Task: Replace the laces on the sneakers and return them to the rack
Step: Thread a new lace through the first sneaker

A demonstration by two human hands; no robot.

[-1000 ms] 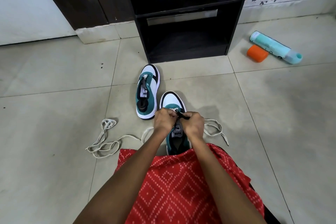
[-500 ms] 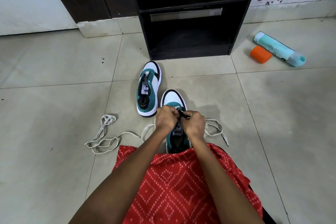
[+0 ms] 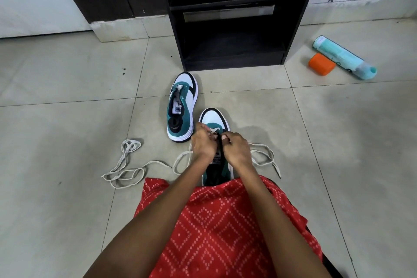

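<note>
My right hand (image 3: 237, 150) pinched the black lace (image 3: 220, 145) over the near sneaker (image 3: 214, 117) on the floor. My left hand (image 3: 202, 142) curled at its lace holes; I could not tell what it held. The other sneaker (image 3: 181, 106) sat before the rack (image 3: 293, 29). White laces (image 3: 126, 165) lay nearby.

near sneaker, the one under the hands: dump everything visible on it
The near sneaker is a low-top: white toe edged in black, teal suede-looking upper, white sole, branded tongue label. It stands upright on the floor, toe toward the rack, heel hidden under red cloth. A pale lace crosses its front eyelets, its ends trailing on both sides. The right hand pinches a black lace over the tongue. The left hand curls at the eyelets; what it holds is hidden.
</note>
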